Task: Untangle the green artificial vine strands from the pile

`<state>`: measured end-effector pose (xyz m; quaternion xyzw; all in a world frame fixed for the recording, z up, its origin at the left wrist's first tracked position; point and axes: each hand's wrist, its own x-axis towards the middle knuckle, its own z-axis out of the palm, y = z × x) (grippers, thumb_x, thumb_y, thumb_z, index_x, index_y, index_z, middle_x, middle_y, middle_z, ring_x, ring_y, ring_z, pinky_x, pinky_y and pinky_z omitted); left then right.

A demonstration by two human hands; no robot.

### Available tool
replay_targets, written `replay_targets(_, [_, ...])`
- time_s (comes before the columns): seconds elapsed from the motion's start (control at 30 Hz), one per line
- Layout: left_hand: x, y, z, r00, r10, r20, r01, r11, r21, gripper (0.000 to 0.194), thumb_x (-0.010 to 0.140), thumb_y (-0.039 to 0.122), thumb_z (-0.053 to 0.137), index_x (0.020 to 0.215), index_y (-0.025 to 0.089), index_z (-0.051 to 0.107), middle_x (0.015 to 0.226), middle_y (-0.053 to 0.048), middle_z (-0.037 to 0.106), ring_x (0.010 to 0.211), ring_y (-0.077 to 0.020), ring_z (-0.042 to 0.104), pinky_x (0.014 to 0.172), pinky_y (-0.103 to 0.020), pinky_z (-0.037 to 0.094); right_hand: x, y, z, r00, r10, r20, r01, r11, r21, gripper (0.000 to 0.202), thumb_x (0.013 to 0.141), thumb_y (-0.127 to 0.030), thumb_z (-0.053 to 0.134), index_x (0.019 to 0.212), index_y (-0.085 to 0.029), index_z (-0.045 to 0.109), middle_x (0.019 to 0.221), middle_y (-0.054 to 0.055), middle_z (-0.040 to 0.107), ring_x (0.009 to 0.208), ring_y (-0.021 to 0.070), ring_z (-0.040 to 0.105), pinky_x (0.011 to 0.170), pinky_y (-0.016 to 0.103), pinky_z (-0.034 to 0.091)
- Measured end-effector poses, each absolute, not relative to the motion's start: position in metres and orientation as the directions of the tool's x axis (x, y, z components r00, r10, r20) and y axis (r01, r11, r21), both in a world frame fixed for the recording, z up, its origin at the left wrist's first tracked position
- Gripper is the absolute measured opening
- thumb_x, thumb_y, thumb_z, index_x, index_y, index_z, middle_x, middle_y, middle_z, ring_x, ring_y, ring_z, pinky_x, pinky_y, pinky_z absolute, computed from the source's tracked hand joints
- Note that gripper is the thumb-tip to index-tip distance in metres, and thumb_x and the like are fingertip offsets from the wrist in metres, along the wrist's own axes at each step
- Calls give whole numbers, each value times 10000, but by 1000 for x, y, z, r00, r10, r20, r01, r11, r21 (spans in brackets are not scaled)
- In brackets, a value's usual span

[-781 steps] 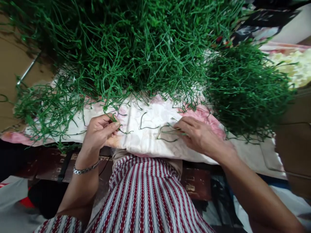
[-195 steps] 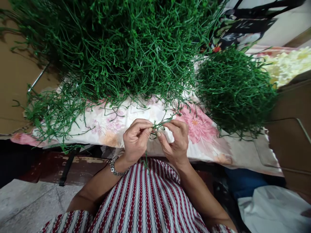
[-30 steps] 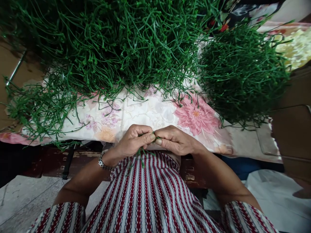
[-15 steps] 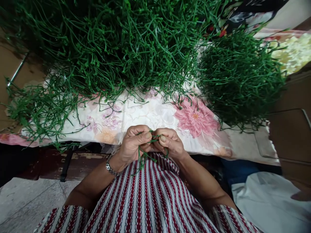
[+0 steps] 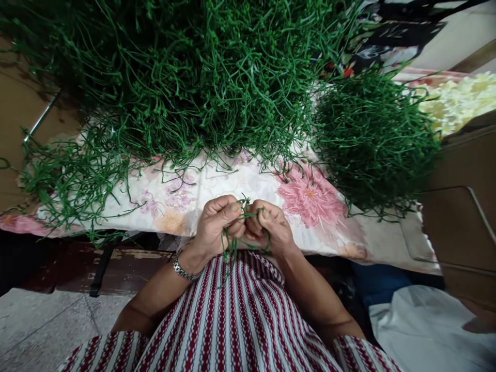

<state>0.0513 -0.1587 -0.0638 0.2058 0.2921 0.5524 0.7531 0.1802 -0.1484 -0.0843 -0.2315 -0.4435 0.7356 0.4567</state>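
Close in front of my body, my left hand [image 5: 219, 222] pinches thin green artificial plant stems [image 5: 231, 248] between thumb and fingers. Some of them hang down below the hand. My right hand [image 5: 271, 225] is closed on the same green strands, thumb pressed on the forefinger, with one strand curving down beside it. Short lengths of stem span the small gap between my hands, and a tip sticks up there. Both hands are raised at the near edge of the flowered tablecloth [image 5: 236, 181]. How the strands join behind my fingers is hidden.
A large heap of green stems [image 5: 201, 77] covers the far table. A smaller pile [image 5: 374, 139] lies right and loose stems [image 5: 73, 181] lie left. Pale yellow flowers [image 5: 461, 101] and a cardboard box [image 5: 461, 222] are at right. White cloth [image 5: 430, 330] hangs lower right.
My hands have shifted slightly apart, showing more of the strands between them. A stem tip now stands up above the fingers. The camera view has tilted a little.
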Motion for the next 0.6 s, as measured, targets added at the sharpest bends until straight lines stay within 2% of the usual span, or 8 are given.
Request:
replay_targets(0.1, [48, -155, -66, 128, 968, -217, -627, 248, 739, 279, 743, 273, 637, 551, 135, 488, 437, 71, 323, 363, -21, 280, 361, -139, 238, 195, -141, -77, -510, 857, 69, -95, 24, -995, 301, 873, -379, 453, 666, -161, 449, 563, -33, 406, 478, 67, 365, 463, 199, 287])
replay_targets(0.17, [47, -152, -66, 40, 968, -247, -559, 226, 798, 270, 735, 297, 649, 566, 132, 519, 449, 64, 367, 372, -19, 309, 368, -140, 244, 205, -137, -72, -534, 843, 58, 113, 139, -984, 284, 887, -354, 436, 682, -159, 457, 571, -35, 410, 496, 66, 368, 485, 197, 286])
replay_targets(0.23, [47, -150, -68, -66, 963, -262, -490, 198, 849, 275, 729, 331, 653, 577, 130, 542, 455, 58, 400, 383, -19, 339, 373, -138, 248, 214, -134, -67, -574, 817, 55, 247, 237, -940, 263, 890, -327, 435, 691, -158, 463, 582, -36, 418, 514, 63, 377, 510, 193, 296])
replay_targets(0.47, [48, -143, -78, -253, 946, -201, -331, 110, 937, 308, 702, 401, 656, 569, 142, 553, 404, 64, 394, 360, -34, 338, 351, -162, 213, 234, -128, -56, -676, 736, 45, 541, 537, -647, 205, 894, -281, 425, 766, -149, 515, 644, -10, 498, 562, 74, 437, 555, 191, 313])
replay_targets(0.6, [38, -138, -76, -338, 928, -155, -295, 52, 954, 285, 694, 378, 667, 570, 146, 559, 404, 62, 402, 369, -41, 370, 347, -157, 221, 255, -120, -59, -602, 797, 56, 716, 569, -405, 201, 892, -241, 394, 796, -143, 541, 695, 36, 555, 618, 114, 500, 576, 219, 338])
